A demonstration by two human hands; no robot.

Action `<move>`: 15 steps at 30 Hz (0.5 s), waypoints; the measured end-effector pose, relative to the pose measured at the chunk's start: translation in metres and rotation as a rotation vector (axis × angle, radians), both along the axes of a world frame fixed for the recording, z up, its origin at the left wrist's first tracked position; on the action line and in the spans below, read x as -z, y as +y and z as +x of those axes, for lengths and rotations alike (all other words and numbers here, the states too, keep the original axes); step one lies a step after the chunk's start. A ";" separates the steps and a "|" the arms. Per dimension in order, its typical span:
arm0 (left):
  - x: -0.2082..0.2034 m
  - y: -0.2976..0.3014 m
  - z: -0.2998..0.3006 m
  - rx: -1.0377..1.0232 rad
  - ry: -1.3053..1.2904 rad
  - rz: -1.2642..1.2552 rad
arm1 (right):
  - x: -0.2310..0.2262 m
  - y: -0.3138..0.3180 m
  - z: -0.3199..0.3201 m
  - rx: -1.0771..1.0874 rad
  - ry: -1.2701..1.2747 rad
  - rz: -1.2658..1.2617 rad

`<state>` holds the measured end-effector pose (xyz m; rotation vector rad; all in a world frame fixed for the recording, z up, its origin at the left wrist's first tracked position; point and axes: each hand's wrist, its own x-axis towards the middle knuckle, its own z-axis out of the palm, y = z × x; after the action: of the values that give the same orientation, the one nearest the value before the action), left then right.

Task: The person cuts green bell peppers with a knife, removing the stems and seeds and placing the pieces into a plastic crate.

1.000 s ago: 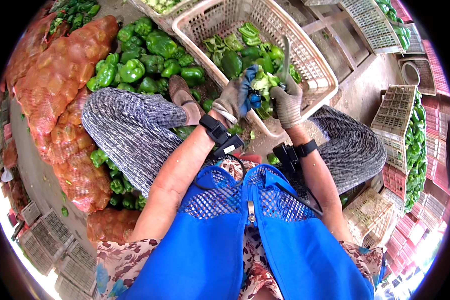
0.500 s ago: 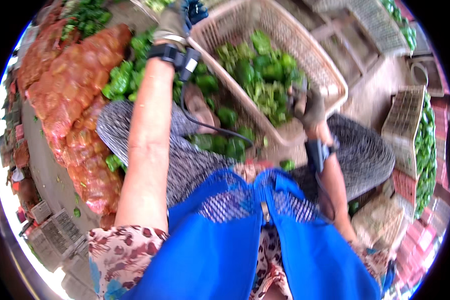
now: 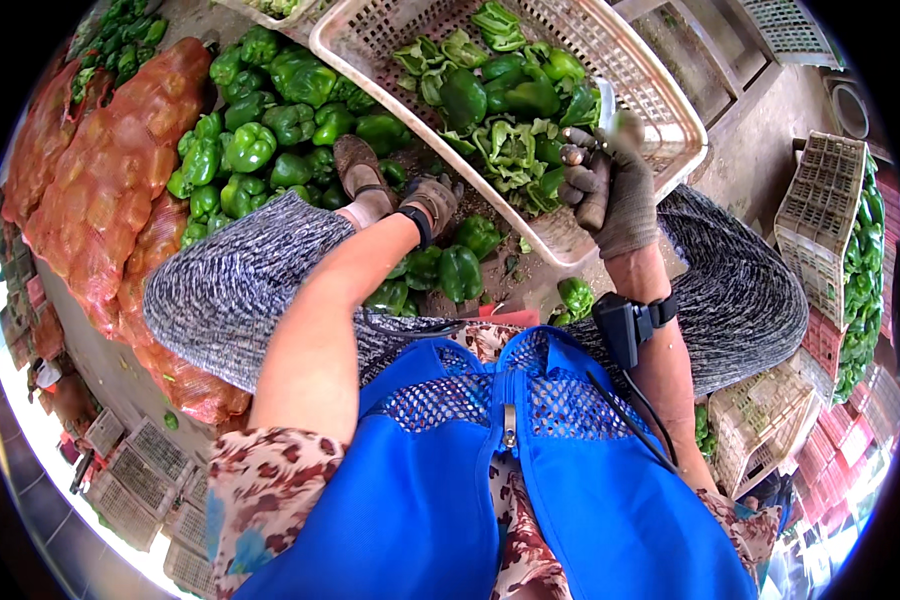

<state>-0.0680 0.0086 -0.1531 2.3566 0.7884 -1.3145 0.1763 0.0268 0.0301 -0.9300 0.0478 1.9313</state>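
Note:
My right hand (image 3: pixel 615 190), in a grey-brown glove with dark fingertips, is closed round a small knife above the right part of a pale plastic crate (image 3: pixel 450 150). The short blade (image 3: pixel 606 105) points away from me; the handle is mostly hidden. In the crate lie green peppers (image 3: pixel 530 95) and pale green pepper trimmings (image 3: pixel 510 145). My left hand (image 3: pixel 435 200), also gloved, is low beside my shoe, outside the crate's near left side. Its fingers look apart, with nothing visible in them. Loose green peppers (image 3: pixel 460 272) lie just nearer to me.
A heap of green peppers (image 3: pixel 290 125) covers the floor left of the crate. Orange mesh sacks (image 3: pixel 120 180) of round produce lean beyond it. At right stands a crate (image 3: pixel 820 215) with green peppers alongside. A wooden frame (image 3: pixel 710 60) lies at the far right.
My left hand has come back from the crate's far left corner to beside my shoe. My right hand stays over the crate with the knife. The view has shifted slightly.

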 end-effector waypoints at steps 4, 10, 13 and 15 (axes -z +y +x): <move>0.024 0.004 0.009 -0.022 0.083 -0.037 | 0.011 0.000 0.005 0.021 0.009 -0.076; 0.073 -0.007 -0.019 -0.259 -0.113 0.062 | 0.016 0.002 0.002 -0.007 -0.035 -0.115; 0.062 0.001 -0.019 -0.471 -0.214 -0.036 | 0.020 0.001 0.002 -0.008 -0.057 -0.114; 0.046 -0.011 -0.006 -0.544 -0.136 0.028 | 0.018 0.003 -0.001 -0.018 -0.095 -0.107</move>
<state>-0.0736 -0.0019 -0.1996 2.0110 1.2899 -0.9066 0.1756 0.0293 0.0123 -1.0959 0.0885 1.9134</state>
